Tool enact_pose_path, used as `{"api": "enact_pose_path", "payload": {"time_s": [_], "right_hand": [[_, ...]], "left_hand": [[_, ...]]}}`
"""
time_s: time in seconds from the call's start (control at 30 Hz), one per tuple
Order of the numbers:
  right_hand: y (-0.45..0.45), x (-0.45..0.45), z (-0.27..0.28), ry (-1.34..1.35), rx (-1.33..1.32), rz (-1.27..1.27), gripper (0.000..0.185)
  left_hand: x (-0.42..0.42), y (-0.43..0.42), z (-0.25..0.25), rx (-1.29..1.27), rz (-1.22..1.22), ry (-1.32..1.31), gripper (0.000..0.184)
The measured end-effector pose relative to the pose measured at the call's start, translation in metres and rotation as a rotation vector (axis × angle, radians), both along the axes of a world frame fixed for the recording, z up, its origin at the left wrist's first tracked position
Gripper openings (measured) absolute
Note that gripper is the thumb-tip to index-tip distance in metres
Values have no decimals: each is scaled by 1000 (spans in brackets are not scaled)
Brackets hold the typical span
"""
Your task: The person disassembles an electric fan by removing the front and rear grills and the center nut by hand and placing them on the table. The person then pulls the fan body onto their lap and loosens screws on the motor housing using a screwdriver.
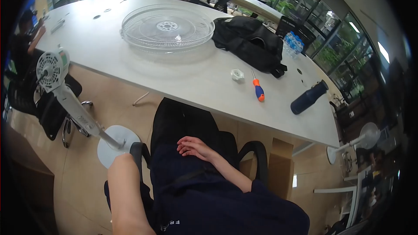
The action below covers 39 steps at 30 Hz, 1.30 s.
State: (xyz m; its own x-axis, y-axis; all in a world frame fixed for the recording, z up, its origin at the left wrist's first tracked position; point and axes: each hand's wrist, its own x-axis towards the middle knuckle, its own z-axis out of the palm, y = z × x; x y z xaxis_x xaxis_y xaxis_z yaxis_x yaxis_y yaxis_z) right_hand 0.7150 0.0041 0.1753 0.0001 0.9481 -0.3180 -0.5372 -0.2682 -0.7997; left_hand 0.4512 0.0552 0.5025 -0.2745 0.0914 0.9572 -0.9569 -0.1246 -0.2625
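Note:
My right hand (pixel 194 147) rests palm inward over my lap, fingers slightly curled and apart, holding nothing. Of my left arm only the forearm shows, hanging beside the chair's armrest; the left hand itself is hidden. Just beyond that arm stands a white fan body (pixel 78 109) on a round base (pixel 114 141), its motor head without a grille. On the white table (pixel 174 76) lie a round fan grille (pixel 167 28), a small whitish plastic piece (pixel 237 75), and a screwdriver (pixel 258 90) with an orange and blue handle.
A black backpack (pixel 250 41), a dark blue bottle (pixel 309 98) and a pack of water bottles (pixel 294 42) are on the table's right side. A person sits at the far left; another stands far back. Cardboard boxes (pixel 280 169) and a second fan (pixel 369 135) are at the right.

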Motion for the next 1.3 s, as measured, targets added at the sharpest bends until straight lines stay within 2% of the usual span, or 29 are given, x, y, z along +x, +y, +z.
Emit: {"api": "enact_pose_path", "payload": {"time_s": [0.17, 0.27, 0.33, 0.37, 0.4, 0.43, 0.47, 0.53, 0.6, 0.67, 0.73, 0.77, 0.83, 0.87, 0.93, 1.0, 1.07, 1.1, 1.13, 1.2, 1.3], "right_hand": [[2, 2, -1, 3, 8, 11, 24], [7, 0, -4, -29, -37, 16, 24], [6, -1, 0, -38, -19, 26, 25], [6, -1, 2, -57, -34, 28, 25], [5, 1, 0, -46, -30, 22, 25], [5, 0, 0, -43, -14, 24, 25], [5, 0, 1, -44, 1, 21, 25], [6, -1, 3, -40, 8, 33, 25], [7, -2, 3, -40, 6, 42, 25], [6, -3, 3, -51, 8, 29, 24], [6, -4, 4, -56, 12, 35, 23], [5, -4, 3, -58, 4, 27, 23], [7, -5, 3, -62, -6, 23, 23], [7, -5, 4, -59, -13, 18, 23], [9, -4, 5, -62, -26, 17, 24], [9, -4, 4, -53, -23, 10, 23], [9, -4, 4, -51, -30, 9, 23], [9, -4, 5, -47, -31, 4, 23], [9, -6, 5, -47, -36, 6, 23], [8, -5, 6, -36, -25, 3, 23], [7, -4, 5, -30, -9, 7, 23]], "left_hand": [[-9, 1, 3, -66, 61, -84, 67], [-24, 21, -4, -166, 189, -271, 68], [-56, 49, -25, -102, 434, 308, 90], [-61, 57, -46, -243, 367, 382, 94], [-78, 62, -36, -317, 665, 826, 84], [-87, 75, -43, -449, 771, 909, 77], [-91, 92, -58, -584, 871, 982, 70], [-92, 132, -68, -807, 1268, 1033, 65], [-110, 203, -85, -809, 1594, 955, 65], [-127, 277, -92, -776, 1844, 916, 82], [-143, 342, -101, -504, 2162, 868, 102], [-147, 365, -100, -509, 2166, 858, 102], [-151, 386, -90, -221, 1967, 949, 116], [-153, 392, -89, -230, 1972, 950, 116], [-148, 392, -85, -381, 1636, 1113, 119], [-145, 388, -86, -404, 1639, 1118, 117], [-142, 385, -89, -364, 1720, 1009, 116], [-140, 382, -89, -318, 1867, 954, 113], [-139, 377, -90, -322, 1867, 959, 113], [-131, 367, -90, -284, 2057, 888, 110], [-129, 359, -85, -266, 2068, 906, 109]]}}
